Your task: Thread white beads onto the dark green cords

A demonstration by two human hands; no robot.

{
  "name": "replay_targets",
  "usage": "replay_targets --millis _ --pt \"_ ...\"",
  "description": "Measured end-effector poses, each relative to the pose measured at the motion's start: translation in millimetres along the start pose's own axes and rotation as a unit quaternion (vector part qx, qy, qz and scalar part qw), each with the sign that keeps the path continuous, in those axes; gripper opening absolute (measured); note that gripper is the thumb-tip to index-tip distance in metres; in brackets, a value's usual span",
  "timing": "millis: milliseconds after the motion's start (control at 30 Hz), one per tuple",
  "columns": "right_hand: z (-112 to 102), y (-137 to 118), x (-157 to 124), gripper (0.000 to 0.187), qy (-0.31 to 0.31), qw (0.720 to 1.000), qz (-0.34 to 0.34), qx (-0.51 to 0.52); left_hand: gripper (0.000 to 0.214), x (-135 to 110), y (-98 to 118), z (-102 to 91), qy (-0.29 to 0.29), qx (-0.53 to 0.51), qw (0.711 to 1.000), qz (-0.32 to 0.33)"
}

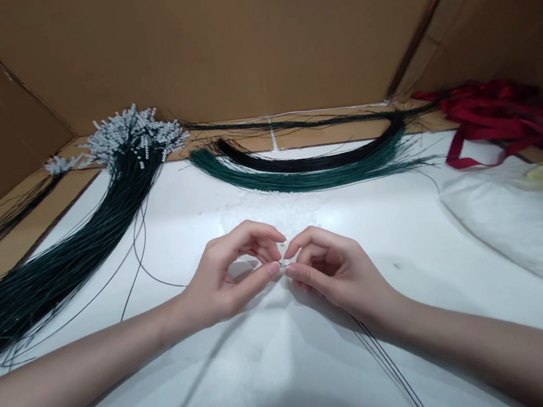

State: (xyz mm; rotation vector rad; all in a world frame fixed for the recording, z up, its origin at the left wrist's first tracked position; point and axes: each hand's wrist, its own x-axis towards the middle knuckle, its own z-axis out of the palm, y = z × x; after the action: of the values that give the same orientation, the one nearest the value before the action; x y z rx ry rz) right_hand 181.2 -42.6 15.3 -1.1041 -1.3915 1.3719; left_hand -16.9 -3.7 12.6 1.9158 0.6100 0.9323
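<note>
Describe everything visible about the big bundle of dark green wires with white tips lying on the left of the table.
The big bundle of dark green wires is a thick sheaf of many thin, flexible-looking strands. It lies flat, running diagonally from the near left edge toward the far centre-left, across the white table surface. Its far end fans out into a cluster of small white bead-like tips. A few loose strands curl away on its right side. Neither hand touches it.

Red ribbons [506, 113] and a plastic bag [522, 229] lie far right
</note>
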Motion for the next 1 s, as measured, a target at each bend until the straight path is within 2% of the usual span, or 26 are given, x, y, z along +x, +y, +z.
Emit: replay_targets --millis 233,400,700,1000 --pt "-1.9 2.1 0.7 0.013 -0.017 1.0 -0.013 -0.016 0.024 0.5 -0.7 0.6 0.019 0.005 1.0 -0.016" --pt "-2.7 1.1 0.4 0.018 -0.023 1.0 0.002 0.007 0.024 0.9 -0.5 0.5 0.029 -0.006 0.999 -0.014" --pt "-3.7 1.5 -1.7 0.024 -0.025 0.999 0.007 -0.025 0.02 2.5 -2.3 1.9 0.091 -0.026 0.995 -0.015" --pt "-3.6 3.6 -1.5 0.015 -0.032 0.999 0.002 -0.042 0.02 2.6 -3.0 1.9 0.112 -0.006 0.994 0.004"
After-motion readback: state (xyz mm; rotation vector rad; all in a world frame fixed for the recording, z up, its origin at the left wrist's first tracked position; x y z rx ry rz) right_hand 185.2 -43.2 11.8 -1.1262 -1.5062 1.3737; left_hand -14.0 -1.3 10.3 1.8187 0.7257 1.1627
